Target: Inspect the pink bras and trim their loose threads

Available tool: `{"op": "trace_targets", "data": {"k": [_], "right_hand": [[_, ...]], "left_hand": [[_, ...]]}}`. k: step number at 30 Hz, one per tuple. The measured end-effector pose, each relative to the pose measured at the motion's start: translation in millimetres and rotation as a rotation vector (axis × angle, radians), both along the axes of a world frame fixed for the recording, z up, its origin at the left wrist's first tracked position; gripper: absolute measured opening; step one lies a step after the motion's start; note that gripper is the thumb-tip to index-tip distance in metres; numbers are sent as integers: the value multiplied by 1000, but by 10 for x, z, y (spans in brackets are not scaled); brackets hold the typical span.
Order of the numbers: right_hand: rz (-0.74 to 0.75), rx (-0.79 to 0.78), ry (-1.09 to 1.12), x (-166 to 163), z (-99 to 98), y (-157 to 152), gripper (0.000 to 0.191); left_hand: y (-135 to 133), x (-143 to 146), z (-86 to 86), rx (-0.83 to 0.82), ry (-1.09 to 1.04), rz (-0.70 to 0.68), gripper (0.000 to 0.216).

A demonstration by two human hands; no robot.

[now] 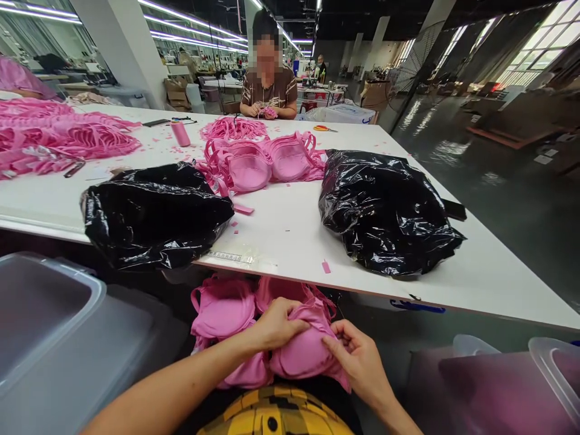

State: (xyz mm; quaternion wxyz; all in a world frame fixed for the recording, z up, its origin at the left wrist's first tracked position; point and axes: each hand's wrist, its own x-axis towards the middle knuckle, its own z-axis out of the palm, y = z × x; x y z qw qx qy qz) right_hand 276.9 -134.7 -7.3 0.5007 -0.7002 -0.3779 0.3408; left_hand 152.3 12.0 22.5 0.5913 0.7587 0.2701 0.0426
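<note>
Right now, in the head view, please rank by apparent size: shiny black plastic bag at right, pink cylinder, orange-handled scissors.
1. Black plastic bag at right
2. Pink cylinder
3. Orange-handled scissors

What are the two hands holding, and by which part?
A pink bra: the left hand grips it near one cup's top, the right hand at its side.
</note>
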Motion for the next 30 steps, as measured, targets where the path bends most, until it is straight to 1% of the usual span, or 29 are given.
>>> {"op": "trace_targets", "data": {"k": [2,4,6,7,8,9,11,12,14,16,18,19,21,23,24,27,30], "right_hand": [[28,-19,110,25,23,24,34],[151,-42,213,63,48,42,34],[285,-63,256,95,53,44,35],[315,-73,252,106,40,38,35],[318,-83,247,114,17,26,34],[299,-92,257,119,-15,12,34],[236,-108,326,131,-92,-22,35],[211,-118,370,140,-127,-36,36],[179,-146,410,168,-164,-49,40],[158,-159,361,200,-151,-36,44],[178,-131,301,222,-109,-5,44],[201,-110,285,224,-90,10,43],[249,-101,306,210,-75,26,46],[266,-139,388,184,-97,15,45],[258,-161,435,174,-115,1,42],[233,-186,498,175,-140,-49,40],[299,-193,477,212,-90,-55,41]], "left_hand": [[33,-17,-54,-82,-10,63,19],[54,-42,-102,-159,-2,94,24],[55,-75,-129,-171,72,59,41],[51,-93,-137,-155,121,25,48],[46,-110,-143,-139,166,-10,47],[42,-126,-148,-133,203,-32,40],[46,-156,-161,-166,240,-15,23],[52,-169,-167,-196,242,7,20],[69,-188,-173,-231,216,26,26],[73,-191,-174,-207,181,-29,41],[56,-177,-177,-147,177,-97,51],[42,-166,-183,-114,187,-108,51],[18,-151,-204,-76,202,-80,42],[22,-161,-228,-80,204,-37,37],[38,-176,-235,-95,203,-37,35],[111,-241,-225,-138,218,-93,29],[132,-264,-184,-129,243,-150,34]]}}
